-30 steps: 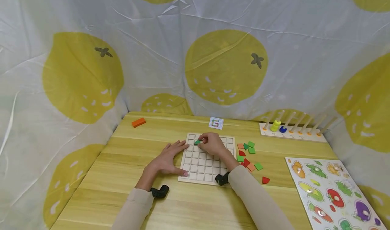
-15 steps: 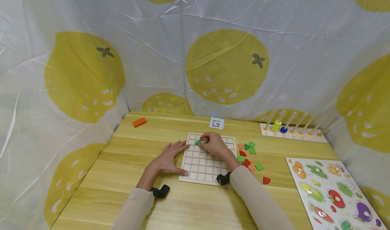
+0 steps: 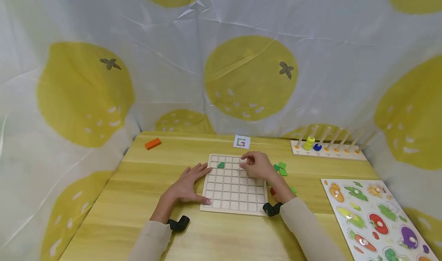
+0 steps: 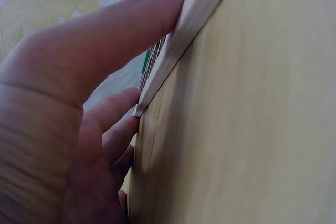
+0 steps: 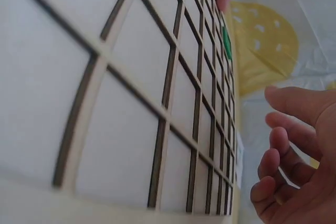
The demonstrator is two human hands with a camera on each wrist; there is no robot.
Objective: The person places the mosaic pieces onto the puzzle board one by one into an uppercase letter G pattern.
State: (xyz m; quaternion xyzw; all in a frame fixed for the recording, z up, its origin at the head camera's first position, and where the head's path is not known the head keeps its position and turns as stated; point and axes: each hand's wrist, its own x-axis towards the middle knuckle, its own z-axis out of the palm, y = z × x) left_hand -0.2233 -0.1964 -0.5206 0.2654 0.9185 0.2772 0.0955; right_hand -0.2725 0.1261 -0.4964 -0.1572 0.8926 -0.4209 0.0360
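A pale wooden grid board (image 3: 235,192) lies flat on the table. One green piece (image 3: 221,164) sits in a cell near its far left corner, and shows as a green sliver (image 5: 227,43) in the right wrist view. My left hand (image 3: 195,182) rests on the board's left edge with fingers straight and the thumb (image 4: 131,24) lying along the board's rim (image 4: 176,45). My right hand (image 3: 253,163) hovers over the far right of the board with fingers (image 5: 294,150) loosely curled, holding nothing. Loose green pieces (image 3: 281,169) and a red piece (image 3: 272,191) lie just right of the board, partly hidden by my right arm.
An orange block (image 3: 152,143) lies at the far left and a small pattern card (image 3: 241,141) behind the board. A peg rack (image 3: 328,153) with a yellow ring (image 3: 309,142) stands at the far right. A vegetable puzzle board (image 3: 373,218) fills the near right. Lemon-print fabric walls the table.
My right hand has let go of the green piece, which now lies in a board cell, and has drawn back to the right. The left hand stays on the board's edge.
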